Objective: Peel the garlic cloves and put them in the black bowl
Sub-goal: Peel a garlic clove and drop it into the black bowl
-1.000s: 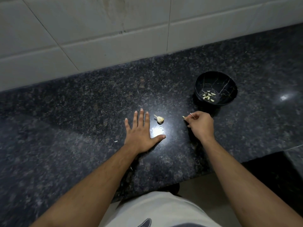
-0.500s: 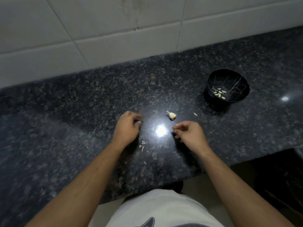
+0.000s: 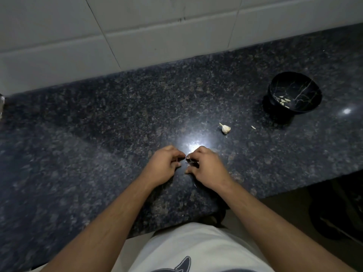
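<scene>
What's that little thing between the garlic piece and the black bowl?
In the head view, one small pale sliver lies on the counter between the garlic piece and the black bowl; otherwise bare.

hands meeting at the counter's near middle

i'm seeing my left hand (image 3: 164,166) and right hand (image 3: 206,167) fingertip to fingertip on the counter (image 3: 98,134); the garlic piece (image 3: 225,128) is lying beyond them to the right, a loose clove (image 3: 253,127) sitting right of it, the bowl (image 3: 306,108) sitting farther right and back, cloves (image 3: 283,101) lying in it.

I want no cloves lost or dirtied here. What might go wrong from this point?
1. The loose clove lies on the counter short of the black bowl; it may get forgotten.
2. Both hands, left and right, work near the counter's front edge, so a dropped piece might fall off.
3. Dim light could hide skin scraps.
</scene>
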